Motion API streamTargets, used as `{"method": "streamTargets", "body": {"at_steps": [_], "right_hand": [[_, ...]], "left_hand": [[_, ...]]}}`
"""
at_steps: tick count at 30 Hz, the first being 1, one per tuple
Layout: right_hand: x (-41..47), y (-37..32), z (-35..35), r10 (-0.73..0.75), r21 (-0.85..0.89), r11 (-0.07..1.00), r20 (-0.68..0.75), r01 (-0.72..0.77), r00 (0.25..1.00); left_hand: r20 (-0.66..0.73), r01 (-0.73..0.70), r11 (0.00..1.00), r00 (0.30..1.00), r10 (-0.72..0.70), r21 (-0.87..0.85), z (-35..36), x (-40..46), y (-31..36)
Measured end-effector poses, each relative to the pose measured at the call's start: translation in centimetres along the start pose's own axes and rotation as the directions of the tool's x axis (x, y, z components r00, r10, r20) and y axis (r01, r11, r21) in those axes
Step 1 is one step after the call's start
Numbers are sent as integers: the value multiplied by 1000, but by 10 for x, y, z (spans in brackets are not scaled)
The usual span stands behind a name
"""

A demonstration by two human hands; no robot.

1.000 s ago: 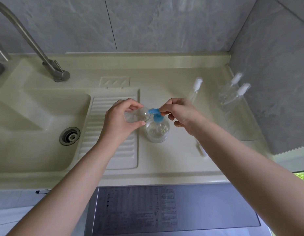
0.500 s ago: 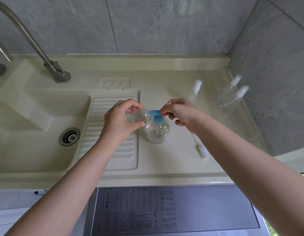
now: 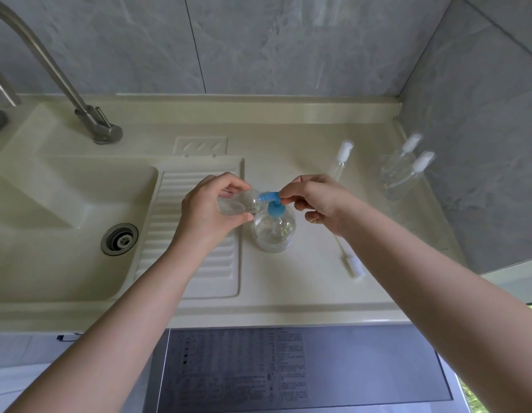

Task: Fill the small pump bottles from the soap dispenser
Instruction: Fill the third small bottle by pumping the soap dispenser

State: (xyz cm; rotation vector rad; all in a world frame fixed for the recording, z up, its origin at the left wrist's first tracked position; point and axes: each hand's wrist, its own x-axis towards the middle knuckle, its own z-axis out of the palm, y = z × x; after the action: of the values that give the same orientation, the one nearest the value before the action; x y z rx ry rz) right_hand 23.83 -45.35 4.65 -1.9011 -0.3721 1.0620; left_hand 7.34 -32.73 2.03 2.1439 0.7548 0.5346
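Observation:
A clear soap dispenser with a blue pump head stands on the cream counter beside the ribbed drainboard. My left hand grips a small clear bottle tilted on its side, its open mouth against the blue nozzle. My right hand pinches the back of the blue pump head with thumb and fingertips. A loose white pump with its tube lies on the counter under my right forearm. Another small pump bottle stands behind my right hand.
Two small capped pump bottles stand at the right by the grey wall. A steel tap and the sink basin with its drain lie to the left. A grey appliance top sits below the counter edge.
Both hands hold the same grips on the small bottle and the pump head. Only the view has shifted slightly.

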Motion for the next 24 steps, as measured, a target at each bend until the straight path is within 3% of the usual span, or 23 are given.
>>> {"method": "streamTargets", "body": {"at_steps": [7, 24], "right_hand": [[0, 1, 4, -48, -18, 999, -42, 48, 998], [-2, 0, 2, -13, -13, 1000, -37, 12, 999]], "left_hand": [[0, -7, 1000, 1000, 7, 12, 0, 1, -1], [13, -11, 1000, 1000, 10, 4, -1, 1, -2]]}}
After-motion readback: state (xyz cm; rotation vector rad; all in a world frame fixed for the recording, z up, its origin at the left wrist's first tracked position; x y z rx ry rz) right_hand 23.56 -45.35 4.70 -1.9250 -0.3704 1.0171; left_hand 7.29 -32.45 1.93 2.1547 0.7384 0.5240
